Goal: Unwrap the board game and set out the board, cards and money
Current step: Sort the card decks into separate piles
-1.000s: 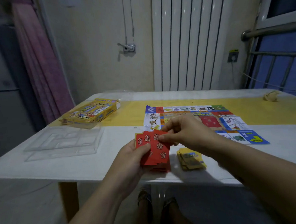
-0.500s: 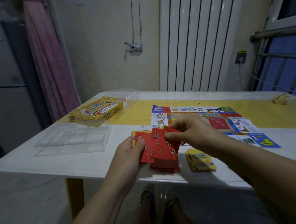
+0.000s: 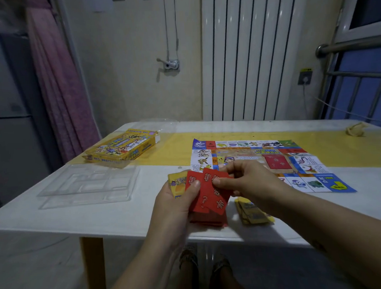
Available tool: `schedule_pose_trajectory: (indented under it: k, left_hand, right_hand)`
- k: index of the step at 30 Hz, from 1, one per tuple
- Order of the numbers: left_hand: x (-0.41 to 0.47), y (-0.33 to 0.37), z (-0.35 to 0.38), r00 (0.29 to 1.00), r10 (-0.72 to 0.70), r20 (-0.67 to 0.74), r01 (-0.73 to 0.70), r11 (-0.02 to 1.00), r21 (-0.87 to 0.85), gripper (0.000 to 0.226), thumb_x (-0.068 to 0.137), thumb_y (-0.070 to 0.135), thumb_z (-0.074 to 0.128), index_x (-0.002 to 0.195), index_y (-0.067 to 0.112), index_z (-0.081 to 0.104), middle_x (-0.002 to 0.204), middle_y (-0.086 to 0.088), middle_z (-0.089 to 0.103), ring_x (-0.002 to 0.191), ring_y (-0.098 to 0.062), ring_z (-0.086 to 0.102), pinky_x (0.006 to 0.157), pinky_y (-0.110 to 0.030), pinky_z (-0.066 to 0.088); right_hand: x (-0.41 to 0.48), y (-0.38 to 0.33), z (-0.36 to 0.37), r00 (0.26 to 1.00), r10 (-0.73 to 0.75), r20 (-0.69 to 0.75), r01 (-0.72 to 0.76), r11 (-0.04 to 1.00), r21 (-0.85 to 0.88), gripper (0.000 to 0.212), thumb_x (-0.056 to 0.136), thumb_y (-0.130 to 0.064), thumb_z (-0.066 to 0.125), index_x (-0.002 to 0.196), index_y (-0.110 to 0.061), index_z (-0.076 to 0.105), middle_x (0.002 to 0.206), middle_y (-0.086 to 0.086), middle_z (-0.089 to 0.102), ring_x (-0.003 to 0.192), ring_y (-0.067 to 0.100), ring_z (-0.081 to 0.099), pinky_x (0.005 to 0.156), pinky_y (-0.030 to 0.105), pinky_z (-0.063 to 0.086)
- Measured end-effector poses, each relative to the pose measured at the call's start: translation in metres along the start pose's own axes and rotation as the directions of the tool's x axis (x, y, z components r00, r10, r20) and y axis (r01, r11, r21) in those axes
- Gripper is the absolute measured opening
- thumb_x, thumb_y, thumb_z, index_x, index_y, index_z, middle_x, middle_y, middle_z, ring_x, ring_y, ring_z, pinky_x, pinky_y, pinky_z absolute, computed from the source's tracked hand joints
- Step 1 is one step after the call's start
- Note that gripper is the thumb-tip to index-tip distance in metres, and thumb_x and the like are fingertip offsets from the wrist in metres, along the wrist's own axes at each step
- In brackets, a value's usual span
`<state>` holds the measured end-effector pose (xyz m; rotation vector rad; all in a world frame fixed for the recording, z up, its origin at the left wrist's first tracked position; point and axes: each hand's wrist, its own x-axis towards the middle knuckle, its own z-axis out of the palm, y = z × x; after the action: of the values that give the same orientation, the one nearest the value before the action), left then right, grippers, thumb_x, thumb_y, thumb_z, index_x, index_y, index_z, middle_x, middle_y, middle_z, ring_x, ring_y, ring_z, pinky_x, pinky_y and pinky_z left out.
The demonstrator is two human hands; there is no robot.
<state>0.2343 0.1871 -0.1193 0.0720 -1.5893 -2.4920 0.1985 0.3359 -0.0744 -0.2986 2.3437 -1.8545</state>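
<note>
**Sorting cards: you hold a mixed fan over the near desk edge.**

Your left hand (image 3: 177,203) has its grip clamped on a fan of red cards (image 3: 203,199), with yellow cards (image 3: 176,184) behind them and the thumb on the front. Your right hand (image 3: 249,181) pinches the top of one red card. Below lie a red pile (image 3: 208,220) and, just right of it, a yellow pile (image 3: 254,213) on the desk (image 3: 78,218). The board (image 3: 252,156) lies unfolded beyond, and the box (image 3: 123,148) and tray (image 3: 87,186) sit to the left. You seem to be splitting the cards by colour. Next, slide the pinched card free without dragging its neighbours and drop it on the red pile. No money shows yet.
</note>
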Motion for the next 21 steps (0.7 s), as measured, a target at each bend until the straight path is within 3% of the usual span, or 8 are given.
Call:
schedule_pose_trajectory:
  k: [1, 3, 5, 9, 14, 17, 21]
  left_hand:
    - [-0.001, 0.0, 0.001, 1.0, -0.019, 0.015, 0.019, 1.0, -0.006, 0.027, 0.082, 0.008, 0.065, 0.108, 0.012, 0.06, 0.097, -0.016, 0.072, 0.083, -0.034, 0.07, 0.071, -0.06, 0.054]
    - [-0.001, 0.001, 0.002, 0.999, -0.035, 0.028, 0.037, 0.998, -0.057, 0.034, 0.079, 0.003, 0.064, 0.113, 0.007, 0.059, 0.097, -0.016, 0.072, 0.08, -0.028, 0.071, 0.066, -0.046, 0.058]
    - [-0.002, 0.006, 0.003, 0.994, -0.084, 0.065, 0.094, 0.979, -0.181, 0.043, 0.072, 0.005, 0.064, 0.114, 0.003, 0.059, 0.099, -0.017, 0.071, 0.077, -0.023, 0.071, 0.06, -0.034, 0.058]
    - [-0.005, 0.014, 0.005, 0.957, -0.202, 0.207, 0.263, 0.905, -0.333, 0.045, 0.068, 0.009, 0.063, 0.112, 0.0, 0.061, 0.096, -0.019, 0.071, 0.076, -0.023, 0.071, 0.059, -0.032, 0.058]
    - [-0.008, 0.017, 0.007, 0.943, -0.247, 0.223, 0.319, 0.86, -0.397, 0.042, 0.065, 0.007, 0.063, 0.106, -0.001, 0.062, 0.09, -0.021, 0.071, 0.071, -0.025, 0.072, 0.054, -0.033, 0.058]
    - [-0.009, 0.016, 0.007, 0.956, -0.231, 0.182, 0.281, 0.899, -0.336, 0.046, 0.066, 0.008, 0.064, 0.111, 0.0, 0.061, 0.088, -0.018, 0.072, 0.069, -0.022, 0.071, 0.052, -0.03, 0.057]
    - [-0.005, 0.012, 0.009, 0.99, -0.123, 0.074, 0.133, 0.98, -0.148, 0.04, 0.075, 0.015, 0.065, 0.113, 0.002, 0.061, 0.084, -0.012, 0.072, 0.068, -0.016, 0.068, 0.055, -0.029, 0.056]
  right_hand:
    - [0.0, 0.001, 0.0, 1.0, 0.016, -0.002, -0.016, 0.999, 0.03, 0.014, 0.077, -0.006, 0.073, 0.079, -0.012, 0.06, 0.082, 0.009, 0.068, 0.082, 0.022, 0.064, 0.071, 0.032, 0.05]
    - [-0.001, 0.001, 0.001, 0.998, 0.056, 0.03, -0.06, 0.99, 0.13, 0.013, 0.077, -0.002, 0.071, 0.081, -0.008, 0.06, 0.084, 0.012, 0.068, 0.085, 0.025, 0.066, 0.081, 0.035, 0.054]
    - [-0.002, -0.001, 0.002, 0.991, 0.084, 0.105, -0.11, 0.955, 0.275, 0.009, 0.079, 0.001, 0.067, 0.085, -0.003, 0.062, 0.084, 0.013, 0.07, 0.081, 0.022, 0.068, 0.076, 0.031, 0.058]
    - [-0.001, -0.004, 0.001, 0.976, 0.114, 0.187, -0.183, 0.895, 0.406, 0.009, 0.08, 0.0, 0.063, 0.089, -0.001, 0.064, 0.084, 0.012, 0.071, 0.078, 0.019, 0.069, 0.072, 0.027, 0.059]
    - [-0.001, -0.001, -0.001, 0.957, 0.134, 0.257, -0.233, 0.883, 0.408, 0.025, 0.071, -0.009, 0.065, 0.095, -0.002, 0.066, 0.086, 0.01, 0.072, 0.079, 0.016, 0.069, 0.07, 0.024, 0.059]
    - [-0.001, -0.001, -0.002, 0.949, 0.149, 0.278, -0.256, 0.88, 0.4, 0.02, 0.081, -0.005, 0.061, 0.099, 0.0, 0.067, 0.086, 0.01, 0.072, 0.078, 0.015, 0.069, 0.067, 0.022, 0.058]
    - [0.0, -0.008, 0.001, 0.951, 0.11, 0.29, -0.196, 0.938, 0.287, 0.018, 0.087, 0.0, 0.057, 0.102, 0.0, 0.065, 0.092, 0.011, 0.071, 0.084, 0.016, 0.067, 0.074, 0.023, 0.058]
